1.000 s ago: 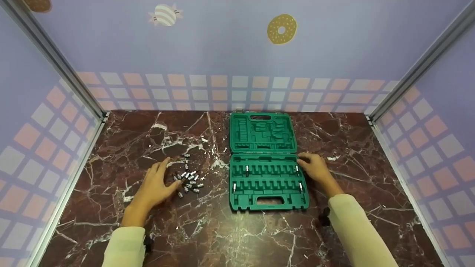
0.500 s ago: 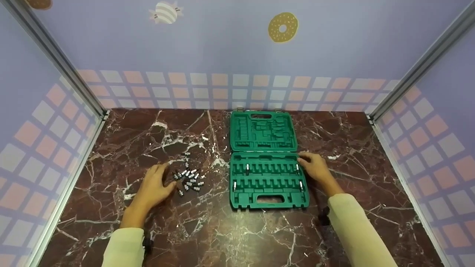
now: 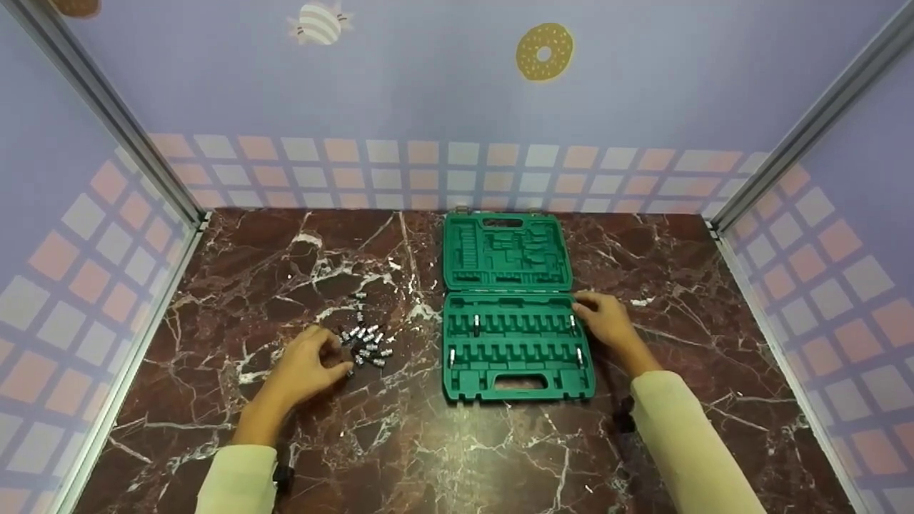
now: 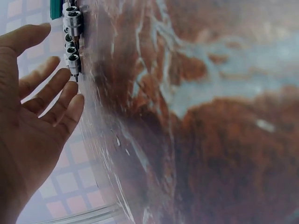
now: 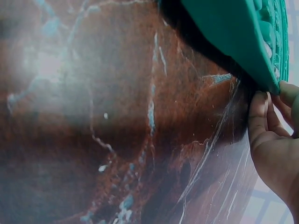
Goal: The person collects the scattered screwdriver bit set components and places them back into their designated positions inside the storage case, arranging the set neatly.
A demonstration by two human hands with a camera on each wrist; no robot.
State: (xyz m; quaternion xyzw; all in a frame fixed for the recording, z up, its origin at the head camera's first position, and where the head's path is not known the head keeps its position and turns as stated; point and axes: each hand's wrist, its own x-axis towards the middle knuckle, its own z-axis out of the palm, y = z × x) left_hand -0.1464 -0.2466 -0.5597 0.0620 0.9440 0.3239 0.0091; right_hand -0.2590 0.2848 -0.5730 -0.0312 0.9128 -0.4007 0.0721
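Observation:
In the head view my left hand (image 3: pixel 305 365) is at the left side of a loose pile of small silver-and-black bit sockets (image 3: pixel 368 341). Its thumb stands apart from its bent fingers, and the left wrist view shows no socket held between the thumb and fingers (image 4: pixel 51 95). An unfolded green plastic socket case (image 3: pixel 518 380) lies to the right of the pile. Several sockets sit upright in its slots, one of them a dark-ended bit socket (image 3: pixel 476 326). My right hand (image 3: pixel 608 325) grips the case's right edge near the hinge, thumb and fingertips (image 5: pixel 259 105) meeting at the rim.
The case's lid (image 3: pixel 507 251) lies back toward the rear wall (image 3: pixel 400 78), showing moulded recesses. A brown marbled tabletop (image 3: pixel 457 457) carries everything. Patterned side walls with metal rails (image 3: pixel 750 135) stand left and right.
My left hand first drew back slightly from the sockets, then moved in toward the near side of the pile with its fingers bending more. My right hand stays on the case.

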